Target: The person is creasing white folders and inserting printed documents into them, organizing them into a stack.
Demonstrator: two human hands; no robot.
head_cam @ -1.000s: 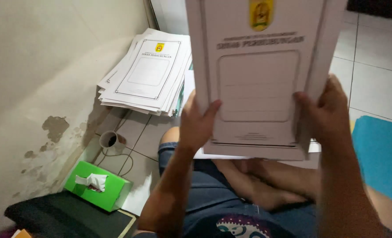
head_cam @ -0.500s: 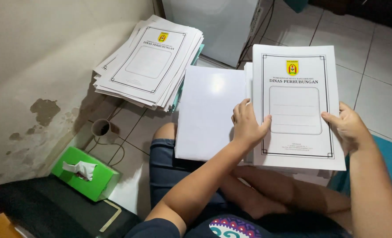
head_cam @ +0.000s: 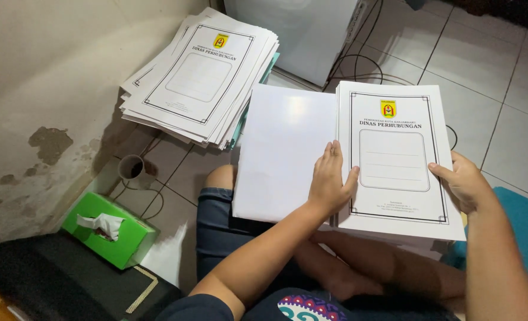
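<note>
White printed stack (head_cam: 394, 160) — left hand (head_cam: 329, 181), right hand (head_cam: 463, 181) gripping — two other piles nearby.

A green tissue box (head_cam: 110, 233) with white tissue sits beside the stained wall.
</note>
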